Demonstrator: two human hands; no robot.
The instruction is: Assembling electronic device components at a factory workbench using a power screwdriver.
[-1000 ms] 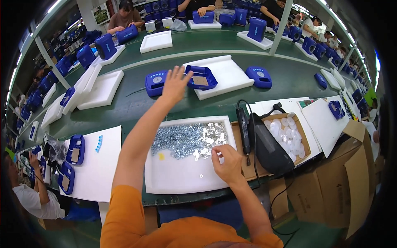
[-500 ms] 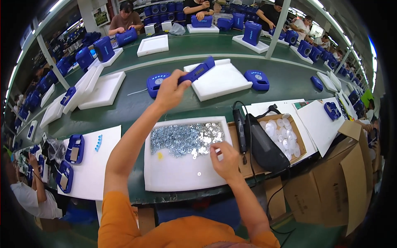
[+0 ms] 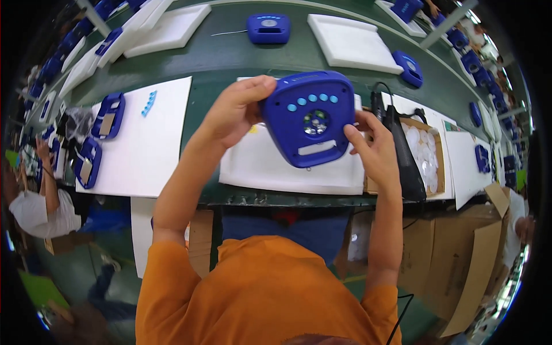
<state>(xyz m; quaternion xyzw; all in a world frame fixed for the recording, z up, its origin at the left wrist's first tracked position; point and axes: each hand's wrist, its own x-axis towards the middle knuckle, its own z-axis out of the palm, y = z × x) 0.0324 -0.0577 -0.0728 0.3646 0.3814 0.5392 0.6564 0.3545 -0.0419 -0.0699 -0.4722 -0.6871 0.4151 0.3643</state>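
Note:
Both of my hands hold up a blue plastic housing cover (image 3: 287,129), its broad face toward me. It has a row of light blue buttons, a round hole and a long slot. My left hand (image 3: 238,109) grips its upper left edge, fingers partly hidden behind. My right hand (image 3: 376,146) pinches its right edge, thumb on the front. Beneath it lies a white foam tray (image 3: 247,167), mostly covered by the housing. Small shiny metal pieces show through the round hole.
Right of the tray are a black pouch (image 3: 405,155) and an open box of clear round discs (image 3: 424,152). More blue housings (image 3: 268,29) and a foam tray (image 3: 353,43) lie farther back. At left, a white board (image 3: 155,149) carries blue parts. Cardboard boxes (image 3: 460,253) stand lower right.
My left hand has brought the housing nearer and turned its face toward me. My right hand has left the metal pieces in the tray and taken the housing's right edge. The view tilts lower.

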